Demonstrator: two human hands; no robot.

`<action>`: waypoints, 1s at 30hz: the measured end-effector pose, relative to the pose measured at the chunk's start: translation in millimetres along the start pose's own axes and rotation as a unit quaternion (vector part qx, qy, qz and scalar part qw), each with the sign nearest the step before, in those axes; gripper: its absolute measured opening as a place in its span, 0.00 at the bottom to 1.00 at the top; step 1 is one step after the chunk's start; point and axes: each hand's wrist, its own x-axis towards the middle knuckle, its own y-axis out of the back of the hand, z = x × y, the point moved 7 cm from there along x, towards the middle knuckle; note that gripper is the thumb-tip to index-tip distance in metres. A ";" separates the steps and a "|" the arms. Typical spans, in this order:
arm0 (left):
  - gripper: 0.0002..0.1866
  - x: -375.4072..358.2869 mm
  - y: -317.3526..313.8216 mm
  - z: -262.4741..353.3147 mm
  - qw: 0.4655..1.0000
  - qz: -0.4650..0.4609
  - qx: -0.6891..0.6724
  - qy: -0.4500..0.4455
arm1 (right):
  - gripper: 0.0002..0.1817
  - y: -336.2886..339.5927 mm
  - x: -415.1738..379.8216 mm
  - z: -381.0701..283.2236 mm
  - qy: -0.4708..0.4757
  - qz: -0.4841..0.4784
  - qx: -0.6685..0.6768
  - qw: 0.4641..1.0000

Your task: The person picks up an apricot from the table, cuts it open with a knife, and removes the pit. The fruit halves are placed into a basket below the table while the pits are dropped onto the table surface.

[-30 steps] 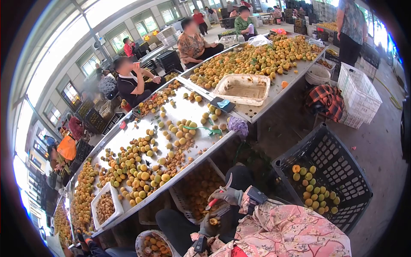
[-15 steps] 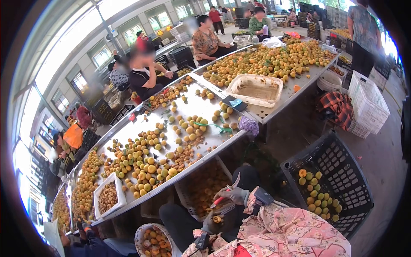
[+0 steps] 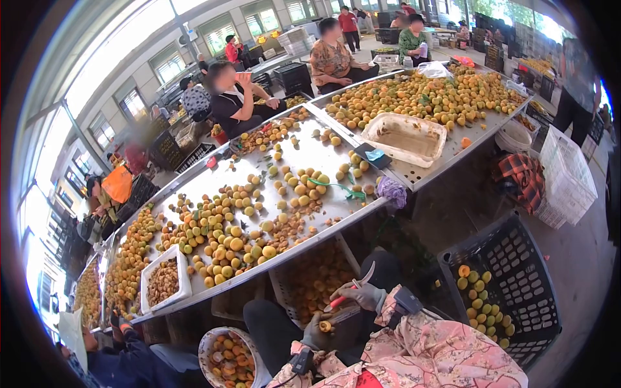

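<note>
- Our left hand (image 3: 315, 334), gloved grey, closes on one fruit (image 3: 325, 326): small, orange, darker at its middle.
- Our right hand (image 3: 367, 296) grips a red cutting tool (image 3: 337, 302), curved blade, near the fruit.
- Both below the metal table (image 3: 304, 223).

Bench: fruit (image 3: 440, 97) extends along its length, heaped toward the far right. Left tray (image 3: 184, 271), holding pits (image 3: 163, 283), stands at the near edge of the bench (image 3: 223, 174). Right tray (image 3: 407, 142) sits right of the section join; bundle (image 3: 391, 192) lies at the near edge beside that join. Below the near edge: under-bench crate (image 3: 278, 284), with fruit inside; bucket (image 3: 262, 372) of fruit, in front, to its left; floor crate (image 3: 511, 239) of fruit, to its right.
</note>
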 end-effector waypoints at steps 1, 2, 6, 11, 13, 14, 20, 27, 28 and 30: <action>0.25 2.1 1.9 1.2 0.997 -0.003 -0.073 0.015 | 0.16 -0.2 0.0 -1.0 0.002 -0.001 -0.003 1.000; 0.25 3.7 5.8 5.7 0.997 -0.002 -0.076 0.012 | 0.16 -0.9 1.5 -2.4 0.004 -0.003 -0.007 1.000; 0.24 -4.8 -17.3 81.2 0.993 0.057 -0.019 -0.098 | 0.18 -16.1 2.4 -45.9 0.003 0.017 0.057 0.998; 0.19 21.4 -32.2 187.8 0.979 -0.015 -0.105 -0.172 | 0.17 -32.5 35.9 -138.6 0.192 0.084 0.016 0.978; 0.16 35.7 -39.4 226.7 0.961 -0.096 -0.112 -0.232 | 0.14 -36.4 58.7 -162.2 0.196 0.128 0.005 0.972; 0.16 43.2 -42.8 240.0 0.962 -0.085 -0.124 -0.226 | 0.13 -37.7 71.0 -170.1 0.206 0.134 -0.010 0.969; 0.13 104.5 -25.5 282.8 0.956 0.011 -0.175 -0.234 | 0.11 -25.6 157.3 -183.4 0.244 0.122 -0.192 0.943; 0.19 124.7 -31.2 317.7 0.909 0.161 0.179 -0.340 | 0.10 -17.4 207.5 -175.1 0.252 0.093 -0.269 0.925; 0.20 137.2 -20.9 313.4 0.903 0.197 0.161 -0.347 | 0.10 -15.8 209.6 -174.9 0.249 0.097 -0.271 0.925; 0.20 143.0 -19.6 314.4 0.902 0.208 0.179 -0.333 | 0.09 -10.6 217.7 -174.5 0.230 0.095 -0.274 0.929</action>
